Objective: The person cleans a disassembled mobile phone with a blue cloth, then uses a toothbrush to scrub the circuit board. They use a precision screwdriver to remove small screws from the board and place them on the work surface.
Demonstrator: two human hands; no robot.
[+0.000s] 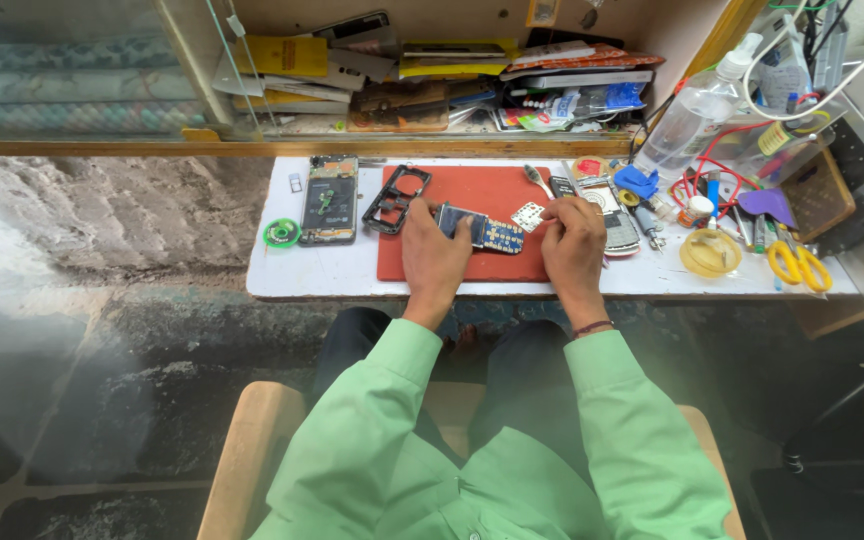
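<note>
Left hand [434, 255] hides part of the phone board [482, 230]

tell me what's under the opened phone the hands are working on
The opened phone lies on a red mat on the white table. The left hand covers its near end and the mat there; the right hand is beside it.

You sit on a wooden chair [252, 440] at a small white table [322, 275], over a dark, worn stone floor [102, 380]. Ahead of you a glass pane [62, 70] rises beside a cluttered wooden shelf [402, 145]. Daylight falls evenly.
</note>
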